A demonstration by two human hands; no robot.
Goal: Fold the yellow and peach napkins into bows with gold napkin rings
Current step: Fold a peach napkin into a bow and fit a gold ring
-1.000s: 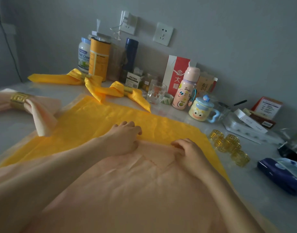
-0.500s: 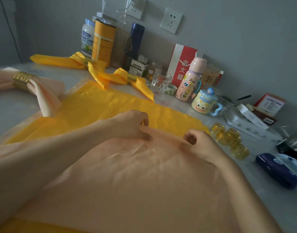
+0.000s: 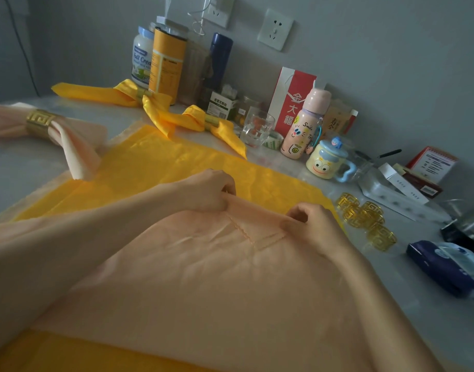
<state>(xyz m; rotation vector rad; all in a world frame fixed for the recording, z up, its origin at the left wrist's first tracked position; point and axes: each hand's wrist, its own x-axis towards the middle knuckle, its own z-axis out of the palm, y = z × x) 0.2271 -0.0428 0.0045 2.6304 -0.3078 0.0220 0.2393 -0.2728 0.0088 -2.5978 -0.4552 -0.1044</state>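
A peach napkin (image 3: 203,277) lies spread over a flat yellow napkin (image 3: 155,167) on the table. My left hand (image 3: 206,191) and my right hand (image 3: 311,226) each pinch the peach napkin's far edge, which is raised into a small fold between them. Several loose gold napkin rings (image 3: 364,218) sit just right of my right hand. Two finished yellow bows (image 3: 160,111) with gold rings lie at the back. A finished peach bow (image 3: 67,138) in a gold ring (image 3: 40,124) lies at the left.
Along the wall stand jars (image 3: 166,60), a dark flask (image 3: 219,60), a glass (image 3: 257,127), a pink bottle (image 3: 305,124), a yellow cartoon mug (image 3: 327,162) and boxes (image 3: 399,183). A blue tissue pack (image 3: 450,267) lies at the right.
My hands went from lying flat on the peach napkin to pinching its far edge and lifting it into a fold. The view has shifted closer to the table.
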